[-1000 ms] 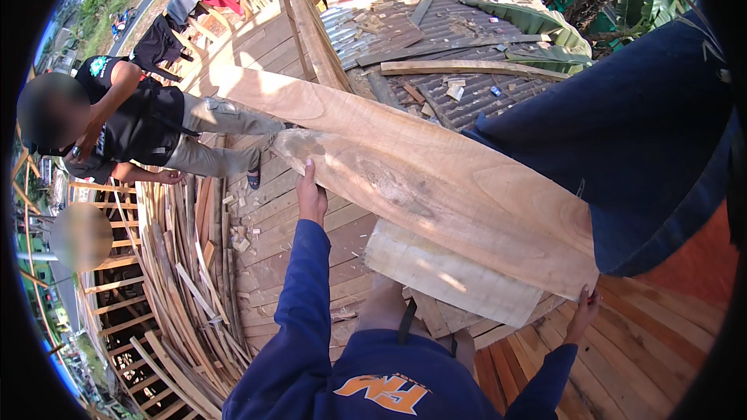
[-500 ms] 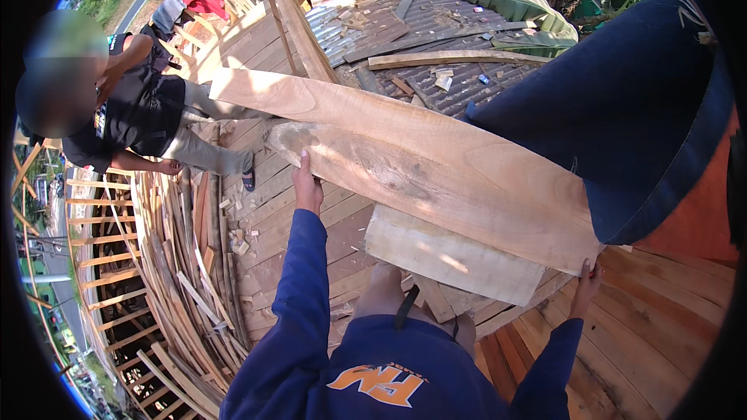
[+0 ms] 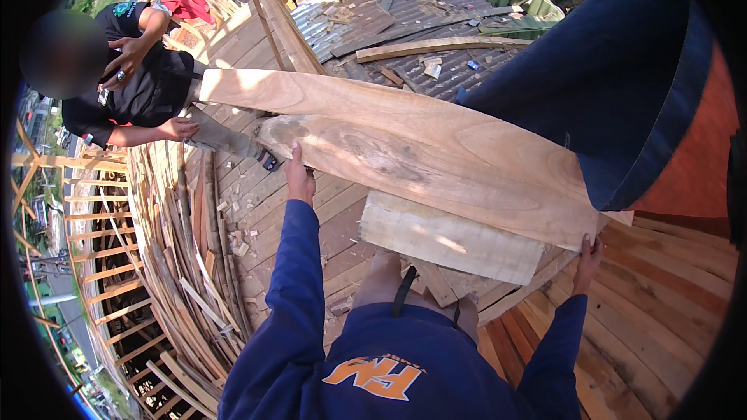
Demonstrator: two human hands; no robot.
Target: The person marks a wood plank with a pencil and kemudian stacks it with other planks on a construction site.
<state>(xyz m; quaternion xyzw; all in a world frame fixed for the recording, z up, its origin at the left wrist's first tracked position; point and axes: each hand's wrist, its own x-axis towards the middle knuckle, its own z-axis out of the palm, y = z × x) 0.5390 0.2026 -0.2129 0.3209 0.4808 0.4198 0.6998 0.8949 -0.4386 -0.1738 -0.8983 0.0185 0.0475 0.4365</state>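
Observation:
A long, wide wooden board slants across in front of me, its right end nearer. At its left, a narrower arm reaches farther out beside a rounded, grey-stained end; whether these are one piece or two overlapping I cannot tell. My left hand grips the near edge by the rounded end, one finger lying on top. At the near right corner my right hand is closed on the edge, with a small dark and reddish spot by its fingers. Beneath the board, a paler, rougher plank juts out toward me.
At the left stands a person in a dark shirt, close to the board's far end. A blue sheet with an orange side covers the right end. Wood strips are piled at left beside open framing. Beyond lies corrugated metal roofing with scraps.
My view has shifted slightly, and both hands keep their places on the board. The person at left has leaned in, with a lowered hand now nearer the board.

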